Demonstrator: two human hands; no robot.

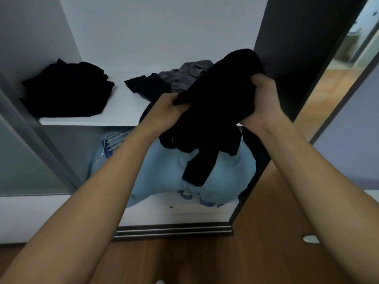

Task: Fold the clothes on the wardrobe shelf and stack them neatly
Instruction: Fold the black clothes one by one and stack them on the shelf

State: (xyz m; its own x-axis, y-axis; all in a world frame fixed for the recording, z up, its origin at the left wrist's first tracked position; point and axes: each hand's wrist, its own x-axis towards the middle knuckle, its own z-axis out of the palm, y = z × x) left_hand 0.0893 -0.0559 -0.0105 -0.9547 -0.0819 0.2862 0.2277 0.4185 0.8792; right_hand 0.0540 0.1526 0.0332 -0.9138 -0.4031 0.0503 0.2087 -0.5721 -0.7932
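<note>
A black garment [217,103] is held up in front of the white wardrobe shelf [86,120]. My left hand [166,111] grips its left edge and my right hand [264,99] grips its right edge. A loose part of the garment hangs down below the shelf edge. On the shelf's left lies a folded black pile [67,89]. Behind my hands, on the right of the shelf, sit a crumpled grey garment [188,74] and a dark garment [149,86], unfolded.
Below the shelf, light blue clothes [176,173] fill the lower compartment beside several white hangers [114,138]. A dark wardrobe side panel [287,48] stands at the right. A sliding door frame [41,140] runs along the left. Wooden floor [256,253] lies underfoot.
</note>
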